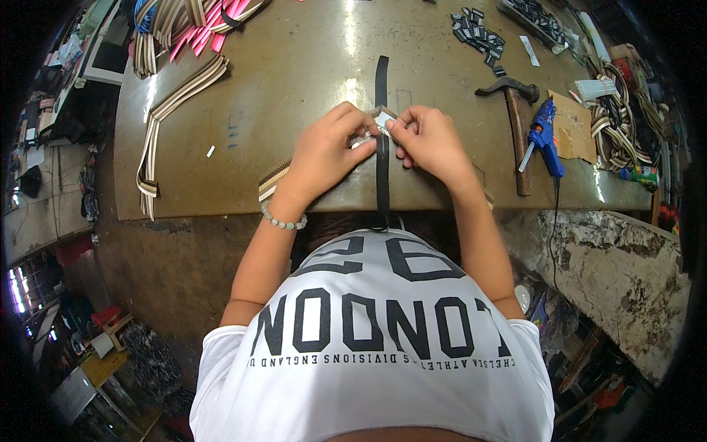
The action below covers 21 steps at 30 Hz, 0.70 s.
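Together, left hand (333,145), right hand (431,141), white tag (384,118) between, at black strap (382,174).

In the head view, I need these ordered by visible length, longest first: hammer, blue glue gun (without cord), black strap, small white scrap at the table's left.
1. Black strap, if its two visible parts are one piece
2. Hammer
3. Blue glue gun
4. Small white scrap

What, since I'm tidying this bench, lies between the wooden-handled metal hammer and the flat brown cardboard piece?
In the head view, a blue, pistol-shaped glue gun lies between the hammer and the cardboard piece.
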Available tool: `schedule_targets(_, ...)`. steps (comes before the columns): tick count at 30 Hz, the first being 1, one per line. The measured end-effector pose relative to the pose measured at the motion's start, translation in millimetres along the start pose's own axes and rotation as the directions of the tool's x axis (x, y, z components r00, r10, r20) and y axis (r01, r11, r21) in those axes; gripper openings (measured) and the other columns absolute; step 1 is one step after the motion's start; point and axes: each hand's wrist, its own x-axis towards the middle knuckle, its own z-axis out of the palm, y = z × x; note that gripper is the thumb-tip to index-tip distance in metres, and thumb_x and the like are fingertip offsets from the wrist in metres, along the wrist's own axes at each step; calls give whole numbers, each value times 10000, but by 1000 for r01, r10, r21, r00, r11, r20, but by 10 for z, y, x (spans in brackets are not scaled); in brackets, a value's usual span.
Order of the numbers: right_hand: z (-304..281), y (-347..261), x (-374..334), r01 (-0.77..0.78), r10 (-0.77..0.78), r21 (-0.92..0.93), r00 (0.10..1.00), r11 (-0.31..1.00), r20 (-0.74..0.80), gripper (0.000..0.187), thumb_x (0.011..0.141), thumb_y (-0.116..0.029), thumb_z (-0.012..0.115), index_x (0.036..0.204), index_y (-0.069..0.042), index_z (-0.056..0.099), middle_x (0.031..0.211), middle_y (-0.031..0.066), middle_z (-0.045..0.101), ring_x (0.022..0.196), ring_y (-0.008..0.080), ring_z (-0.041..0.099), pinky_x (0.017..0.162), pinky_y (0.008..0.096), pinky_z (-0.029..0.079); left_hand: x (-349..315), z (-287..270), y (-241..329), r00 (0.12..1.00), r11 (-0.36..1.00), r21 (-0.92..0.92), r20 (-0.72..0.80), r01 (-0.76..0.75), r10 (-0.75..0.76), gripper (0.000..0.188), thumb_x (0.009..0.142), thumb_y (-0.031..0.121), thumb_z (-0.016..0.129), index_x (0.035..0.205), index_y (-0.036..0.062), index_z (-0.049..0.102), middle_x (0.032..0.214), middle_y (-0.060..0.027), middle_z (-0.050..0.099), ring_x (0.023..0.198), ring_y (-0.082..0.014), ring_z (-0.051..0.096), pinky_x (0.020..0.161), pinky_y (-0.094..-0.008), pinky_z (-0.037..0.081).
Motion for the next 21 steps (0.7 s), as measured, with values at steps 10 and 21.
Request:
schedule_targets(10, -13, -39, -18, -25, 25, 5, 1000, 1000, 6, 208, 899, -176, 644, 833, 17, 607, 586, 114, 643, 497, 192, 644, 506, 322, 496, 144, 107, -43, 984, 990, 36, -122, 136, -131, 244, 766, 189, 773, 922, 38, 660, 784, -86, 597, 704, -247, 592, 660, -356, 480)
schedule_targets(21, -174, -140, 284, 522, -521, -95, 853, 848, 33, 263, 839, 22, 645, 1100, -5, 662, 914, 78, 631, 624, 117, 640, 577, 254, 516, 138, 144, 3, 963, 979, 26, -185, 202, -194, 317, 752, 249, 796, 922, 57, 609, 765, -81, 574, 709, -279, 587, 649, -385, 472)
